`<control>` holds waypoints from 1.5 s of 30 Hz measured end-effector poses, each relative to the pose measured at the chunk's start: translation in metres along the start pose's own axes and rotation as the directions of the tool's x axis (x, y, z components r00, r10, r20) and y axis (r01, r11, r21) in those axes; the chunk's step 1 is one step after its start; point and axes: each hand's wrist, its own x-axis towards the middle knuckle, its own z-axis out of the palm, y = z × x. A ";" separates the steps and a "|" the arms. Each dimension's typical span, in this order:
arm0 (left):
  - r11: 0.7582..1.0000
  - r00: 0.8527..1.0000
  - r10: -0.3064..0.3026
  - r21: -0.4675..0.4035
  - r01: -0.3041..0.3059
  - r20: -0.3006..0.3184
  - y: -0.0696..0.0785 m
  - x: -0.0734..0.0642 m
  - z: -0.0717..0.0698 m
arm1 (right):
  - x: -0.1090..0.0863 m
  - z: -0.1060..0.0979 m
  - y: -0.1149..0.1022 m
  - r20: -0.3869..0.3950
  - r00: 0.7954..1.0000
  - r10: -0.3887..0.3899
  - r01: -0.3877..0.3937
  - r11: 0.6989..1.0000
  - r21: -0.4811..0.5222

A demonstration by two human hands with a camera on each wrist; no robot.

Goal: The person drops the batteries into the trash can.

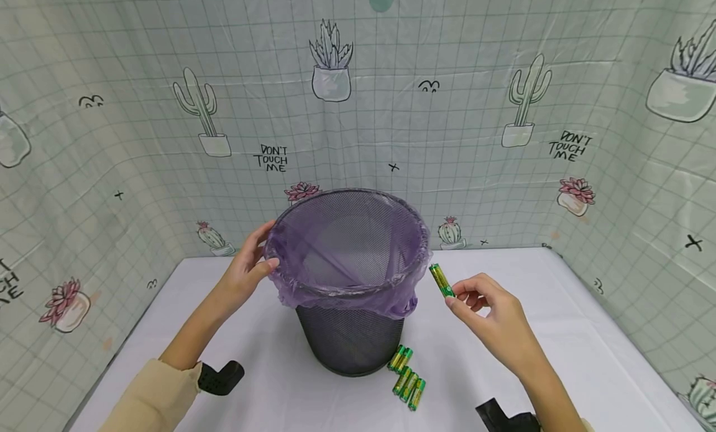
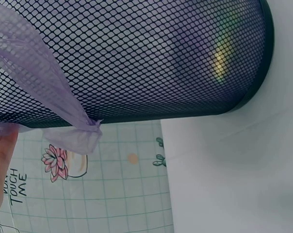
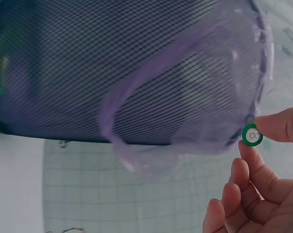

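The right grip (image 1: 500,323) pinches one green-and-gold battery (image 1: 442,280), just right of one mesh bin (image 1: 355,339) with one purple liner (image 1: 386,303); the battery's long axis slants, far end toward the bin. The left grip (image 1: 244,271), thumb and fingers apart, rests against the liner. Five loose batteries (image 1: 409,387) lie near the bin. White desk (image 1: 593,351) spreads right to its edge.

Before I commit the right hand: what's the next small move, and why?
I'd probably ease the battery leftward over the open bin: the right hand pinches it by one end just beside the purple bag, and the left hand rests against the bin's opposite side, seemingly steadying it.
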 end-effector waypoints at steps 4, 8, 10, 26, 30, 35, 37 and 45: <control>1.000 1.000 -0.002 0.003 0.002 0.001 0.000 0.000 0.000 | 0.008 -0.004 -0.013 -0.009 0.999 -0.052 0.052 0.999 0.009; 1.000 1.000 -0.005 0.001 0.005 0.002 0.000 0.000 0.000 | 0.015 -0.005 -0.023 -0.009 0.997 -0.083 0.083 0.996 0.016; 1.000 1.000 -0.008 0.000 0.008 0.002 0.000 0.000 0.000 | 0.018 -0.005 -0.027 -0.009 0.995 -0.099 0.099 0.995 0.018; 1.000 1.000 0.001 -0.002 -0.001 0.001 -0.001 0.000 0.000 | 0.029 0.003 -0.046 0.049 0.985 -0.163 0.164 0.986 -0.019; 1.000 1.000 0.002 -0.002 -0.002 -0.002 0.000 0.000 0.000 | 0.031 0.005 -0.050 0.061 0.982 -0.179 0.180 0.984 -0.015; 1.000 1.000 0.009 0.002 -0.009 -0.007 0.000 0.001 0.000 | 0.035 0.009 -0.053 0.057 0.975 -0.214 0.215 0.977 0.004; 1.000 1.000 0.012 0.003 -0.012 -0.007 0.000 0.001 0.000 | 0.036 0.011 -0.054 0.059 0.971 -0.231 0.230 0.973 0.010; 1.000 1.000 0.006 0.002 -0.006 -0.004 -0.001 0.000 0.000 | 0.040 0.014 -0.055 0.047 0.960 -0.277 0.277 0.961 -0.006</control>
